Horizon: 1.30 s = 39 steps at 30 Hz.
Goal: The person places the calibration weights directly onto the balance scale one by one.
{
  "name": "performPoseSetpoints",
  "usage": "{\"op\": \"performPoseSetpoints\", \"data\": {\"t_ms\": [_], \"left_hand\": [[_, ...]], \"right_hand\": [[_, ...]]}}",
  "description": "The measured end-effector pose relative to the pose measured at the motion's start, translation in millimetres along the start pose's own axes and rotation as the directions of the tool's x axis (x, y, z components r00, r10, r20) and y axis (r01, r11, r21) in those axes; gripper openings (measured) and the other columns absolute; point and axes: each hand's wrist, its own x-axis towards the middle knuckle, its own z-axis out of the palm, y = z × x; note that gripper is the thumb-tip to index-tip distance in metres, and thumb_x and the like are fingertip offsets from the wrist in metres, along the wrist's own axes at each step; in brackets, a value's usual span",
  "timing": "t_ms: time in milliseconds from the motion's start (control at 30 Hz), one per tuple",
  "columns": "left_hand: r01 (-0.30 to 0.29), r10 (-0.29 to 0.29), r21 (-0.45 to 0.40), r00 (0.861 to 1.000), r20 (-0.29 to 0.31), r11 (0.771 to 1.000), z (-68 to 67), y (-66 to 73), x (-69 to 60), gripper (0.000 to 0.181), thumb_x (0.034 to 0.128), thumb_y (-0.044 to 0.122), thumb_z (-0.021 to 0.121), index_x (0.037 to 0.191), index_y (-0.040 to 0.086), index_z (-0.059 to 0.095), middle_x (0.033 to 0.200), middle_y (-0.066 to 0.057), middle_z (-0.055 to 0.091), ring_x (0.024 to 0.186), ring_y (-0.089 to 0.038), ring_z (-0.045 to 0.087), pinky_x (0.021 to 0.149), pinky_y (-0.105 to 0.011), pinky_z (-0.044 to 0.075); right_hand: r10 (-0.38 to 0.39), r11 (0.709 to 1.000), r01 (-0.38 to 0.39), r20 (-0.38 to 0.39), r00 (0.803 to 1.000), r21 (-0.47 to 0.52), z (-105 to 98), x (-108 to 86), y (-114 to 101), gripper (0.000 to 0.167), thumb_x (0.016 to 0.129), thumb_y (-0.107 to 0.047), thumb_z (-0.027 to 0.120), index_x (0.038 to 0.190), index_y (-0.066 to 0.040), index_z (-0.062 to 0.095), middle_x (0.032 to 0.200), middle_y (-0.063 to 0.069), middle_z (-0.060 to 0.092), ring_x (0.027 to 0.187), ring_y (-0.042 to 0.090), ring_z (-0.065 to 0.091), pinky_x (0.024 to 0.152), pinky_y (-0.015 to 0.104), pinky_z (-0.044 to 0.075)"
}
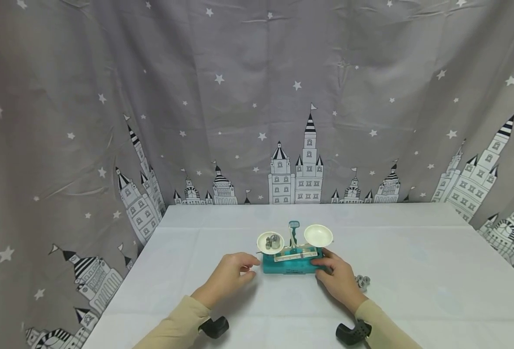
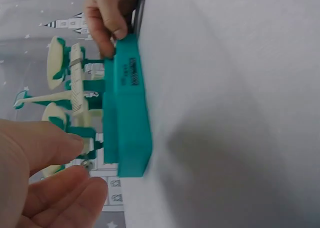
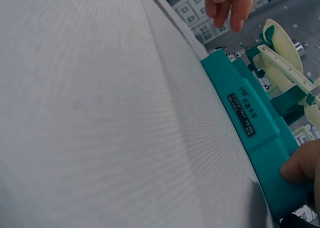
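Off the balance's (image 1: pixel 293 265) edge, left fingers (image 1: pixel 250 259)

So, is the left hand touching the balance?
Apart. The right wrist view shows a clear gap, with backdrop visible between the left hand and the balance.

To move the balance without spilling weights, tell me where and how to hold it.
Probably best by both ends of the teal base, coming in from left and right: it is a long, low block, while the pans perch above it and one carries metal weights.
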Motion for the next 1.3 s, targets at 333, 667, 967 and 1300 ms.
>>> {"op": "performPoseSetpoints", "data": {"t_ms": [333,667,967,1300], "left_hand": [[-0.02,0.014,0.062,0.995,0.097,0.998,16.4,5.2,2.7,0.029,0.0848,0.001,0.068,0.113,-0.001,0.075,0.129,-0.027,0.068,0.116,-0.039,0.07,0.094,-0.047,0.06],[0.044,-0.05,0.044,0.987,0.154,0.998,31.5,4.5,4.7,0.039,0.0886,0.01,0.068,0.127,0.002,0.069,0.148,-0.036,0.048,0.138,-0.049,0.05,0.114,-0.058,0.044],[0.032,-0.036,0.032,0.994,0.106,0.999,42.7,-0.3,8.4,0.044,0.0868,0.005,0.068,0.131,0.002,0.067,0.15,-0.031,0.049,0.141,-0.048,0.047,0.116,-0.058,0.041],[0.067,-0.065,-0.067,0.998,0.023,0.996,56.9,-4.4,13.8,0.037,0.0881,0.001,0.062,0.124,0.004,0.072,0.147,-0.03,0.052,0.14,-0.048,0.048,0.115,-0.062,0.04]], "right_hand": [[0.017,1.0,-0.017,0.01,1.0,0.009,0.6,0.3,0.6,0.022,0.086,-0.002,0.067,0.103,-0.008,0.079,0.15,0.026,0.052,0.141,0.048,0.048,0.114,0.057,0.044],[0.012,1.0,-0.012,0.004,1.0,0.008,1.4,0.7,1.8,0.021,0.086,-0.003,0.067,0.102,-0.009,0.079,0.149,0.026,0.054,0.14,0.048,0.049,0.112,0.058,0.046],[-0.001,1.0,0.001,-0.006,1.0,0.006,2.5,1.5,3.8,0.021,0.086,-0.003,0.066,0.101,-0.009,0.079,0.147,0.027,0.055,0.139,0.049,0.05,0.111,0.058,0.047],[0.005,1.0,-0.005,-0.011,1.0,-0.005,2.5,2.2,4.3,0.021,0.085,-0.004,0.066,0.101,-0.008,0.079,0.147,0.027,0.055,0.139,0.049,0.05,0.111,0.059,0.046]]}}
